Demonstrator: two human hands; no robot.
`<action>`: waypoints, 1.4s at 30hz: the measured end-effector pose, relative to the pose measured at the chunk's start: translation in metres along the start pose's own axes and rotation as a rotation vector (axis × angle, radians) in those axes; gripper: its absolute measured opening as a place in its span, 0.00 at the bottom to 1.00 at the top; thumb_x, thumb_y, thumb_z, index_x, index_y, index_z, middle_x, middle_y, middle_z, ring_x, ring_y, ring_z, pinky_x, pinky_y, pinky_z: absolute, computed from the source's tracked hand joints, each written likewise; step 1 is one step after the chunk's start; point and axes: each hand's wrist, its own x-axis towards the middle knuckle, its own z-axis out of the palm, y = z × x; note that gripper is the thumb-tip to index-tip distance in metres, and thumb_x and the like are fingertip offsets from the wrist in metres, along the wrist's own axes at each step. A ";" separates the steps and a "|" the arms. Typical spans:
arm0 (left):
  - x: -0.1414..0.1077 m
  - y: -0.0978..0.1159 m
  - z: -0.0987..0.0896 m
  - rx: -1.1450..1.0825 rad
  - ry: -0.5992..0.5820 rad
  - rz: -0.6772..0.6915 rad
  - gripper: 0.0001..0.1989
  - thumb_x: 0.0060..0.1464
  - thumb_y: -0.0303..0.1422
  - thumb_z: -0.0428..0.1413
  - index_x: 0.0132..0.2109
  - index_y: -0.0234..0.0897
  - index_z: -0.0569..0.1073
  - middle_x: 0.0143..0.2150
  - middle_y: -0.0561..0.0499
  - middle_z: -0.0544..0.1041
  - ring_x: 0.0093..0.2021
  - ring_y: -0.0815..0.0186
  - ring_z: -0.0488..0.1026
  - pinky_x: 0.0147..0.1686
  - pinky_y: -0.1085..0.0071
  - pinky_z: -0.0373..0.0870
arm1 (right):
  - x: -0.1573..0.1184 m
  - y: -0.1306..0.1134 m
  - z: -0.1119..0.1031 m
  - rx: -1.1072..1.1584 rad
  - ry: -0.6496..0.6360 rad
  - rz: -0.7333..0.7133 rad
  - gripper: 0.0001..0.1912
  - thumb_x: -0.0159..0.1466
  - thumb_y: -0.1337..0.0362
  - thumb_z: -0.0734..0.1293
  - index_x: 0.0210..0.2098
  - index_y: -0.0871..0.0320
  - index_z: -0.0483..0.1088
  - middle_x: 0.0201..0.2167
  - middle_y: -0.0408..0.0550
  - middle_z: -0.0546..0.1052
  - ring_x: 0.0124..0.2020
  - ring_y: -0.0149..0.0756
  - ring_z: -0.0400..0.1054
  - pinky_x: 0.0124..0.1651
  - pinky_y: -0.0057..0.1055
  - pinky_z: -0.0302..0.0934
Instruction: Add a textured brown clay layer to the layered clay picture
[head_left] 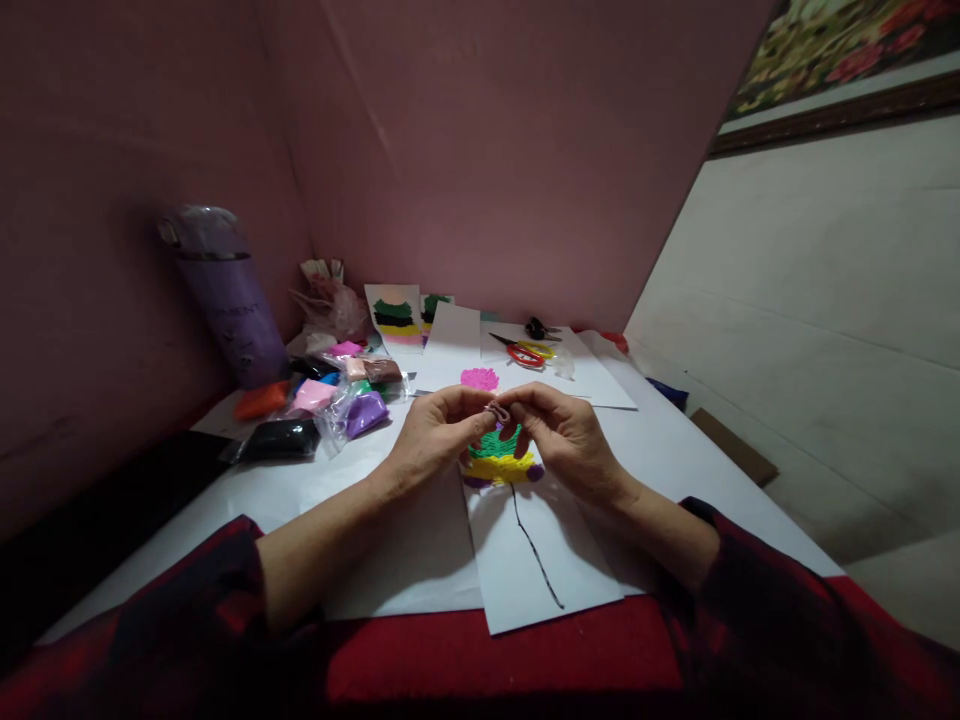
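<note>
Between the fingertips of my left hand point(439, 435) and my right hand point(571, 445) is a small, thin, pinkish strand point(497, 410), folded or looped; it looks like modelling clay. Both hands are closed in a pinch on it, held above a white paper sheet point(592, 560). On that sheet are green strips point(491, 443) and yellow strips point(499, 468) of textured clay, with purple bits point(535, 473) at the lower corners. A wavy black line point(534, 545) runs down from them. My fingers hide part of this picture. A pink textured patch point(480, 379) shows just beyond my fingertips.
Bagged clay in several colours, including a black packet point(279, 440) and a purple one point(366, 413), lies at left by a purple bottle point(229, 300). Red-handled scissors point(525, 354) and yellow-handled scissors point(537, 350) lie behind. A striped card point(395, 318) leans near the wall.
</note>
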 end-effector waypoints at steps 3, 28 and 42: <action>-0.001 0.001 0.001 0.035 0.014 0.009 0.10 0.46 0.33 0.64 0.36 0.31 0.77 0.28 0.51 0.77 0.24 0.72 0.69 0.21 0.76 0.66 | -0.001 -0.001 0.001 0.033 -0.023 0.011 0.08 0.65 0.60 0.67 0.40 0.58 0.70 0.28 0.44 0.76 0.27 0.31 0.71 0.28 0.29 0.68; 0.001 0.000 -0.001 -0.102 0.213 -0.023 0.12 0.43 0.31 0.65 0.37 0.29 0.78 0.27 0.51 0.74 0.22 0.73 0.67 0.15 0.78 0.65 | 0.009 0.003 -0.003 0.151 0.095 0.234 0.14 0.58 0.55 0.72 0.35 0.59 0.71 0.26 0.44 0.74 0.26 0.32 0.71 0.18 0.24 0.64; 0.001 0.000 0.001 0.002 0.043 -0.022 0.10 0.44 0.32 0.65 0.33 0.31 0.75 0.26 0.53 0.75 0.23 0.72 0.68 0.21 0.76 0.65 | 0.004 0.002 0.002 0.188 -0.004 0.151 0.10 0.57 0.60 0.73 0.35 0.59 0.73 0.25 0.42 0.73 0.24 0.28 0.66 0.22 0.25 0.65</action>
